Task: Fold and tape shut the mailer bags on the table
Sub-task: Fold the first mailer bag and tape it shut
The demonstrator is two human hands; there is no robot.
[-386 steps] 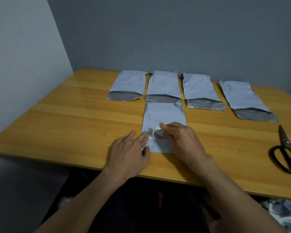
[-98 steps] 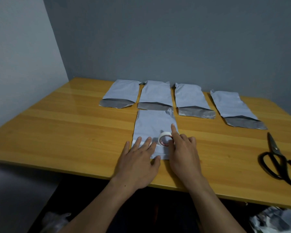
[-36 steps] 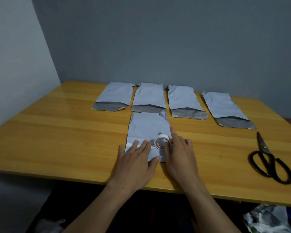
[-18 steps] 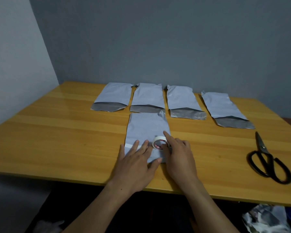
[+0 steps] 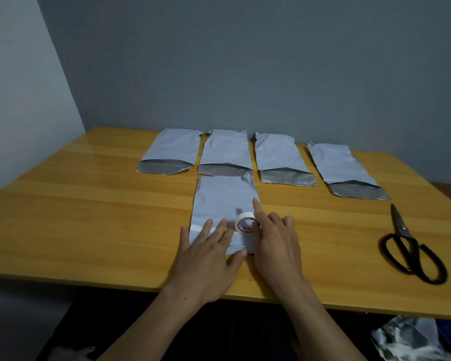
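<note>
A folded grey mailer bag point(image 5: 223, 201) lies near the table's front edge. My left hand point(image 5: 208, 254) presses flat on its near left part, fingers spread. A strip of white tape point(image 5: 196, 227) shows on the bag just left of those fingers. My right hand point(image 5: 275, 241) holds a white tape roll point(image 5: 244, 222) standing on the bag, index finger stretched out along the bag's right edge. Behind, several open mailer bags point(image 5: 225, 152) lie in a row, their dark flaps toward me.
Black-handled scissors point(image 5: 412, 246) lie on the wooden table point(image 5: 89, 217) to the right, blades pointing away. Grey walls stand behind and at the left. Crumpled plastic point(image 5: 412, 340) shows below the table's front right edge.
The tape roll and my right hand have stayed on the bag's right part while my left hand keeps pressing beside it. The view has tilted up slightly.
</note>
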